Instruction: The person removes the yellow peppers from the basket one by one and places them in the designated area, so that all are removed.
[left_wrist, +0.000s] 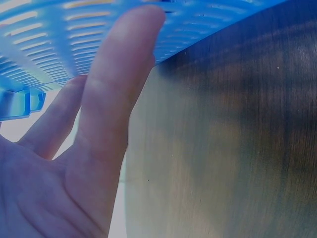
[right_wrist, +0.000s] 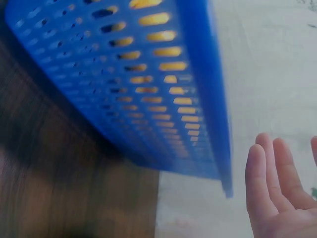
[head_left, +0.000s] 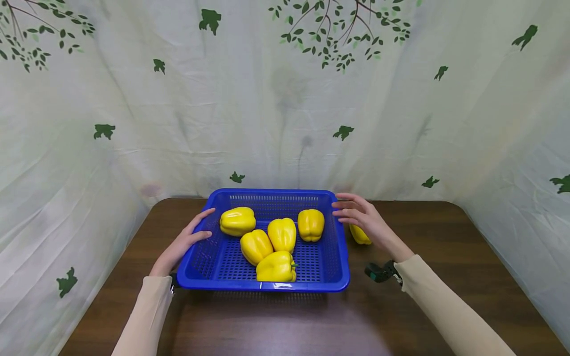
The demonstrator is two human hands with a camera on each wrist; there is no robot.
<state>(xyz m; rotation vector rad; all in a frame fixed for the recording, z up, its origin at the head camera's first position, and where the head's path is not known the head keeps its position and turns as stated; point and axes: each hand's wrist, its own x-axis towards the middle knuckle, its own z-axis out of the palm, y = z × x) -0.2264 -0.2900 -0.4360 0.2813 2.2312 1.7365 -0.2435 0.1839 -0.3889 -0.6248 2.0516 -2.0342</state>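
Observation:
A blue plastic basket (head_left: 213, 284) with slotted walls stands on the table, holding several yellow bell peppers (head_left: 237, 221). My left hand (head_left: 180, 247) is at its left side, fingers and thumb extended at the rim. From the left wrist view, the straight thumb (left_wrist: 111, 79) lies against the slotted wall. At the far right corner is my right hand (head_left: 362, 217), its fingers straight and loosely spread; the right wrist view shows them just off the rim. Another yellow bell pepper (head_left: 359, 235) lies outside the basket, partly hidden behind the right hand.
The dark wooden table (head_left: 249, 326) extends around the basket on both sides and in front. A pale curtain (head_left: 267, 109) with leaf prints hangs close behind the table's back edge and along both sides. A dark wrist strap (head_left: 380, 272) shows below the right hand.

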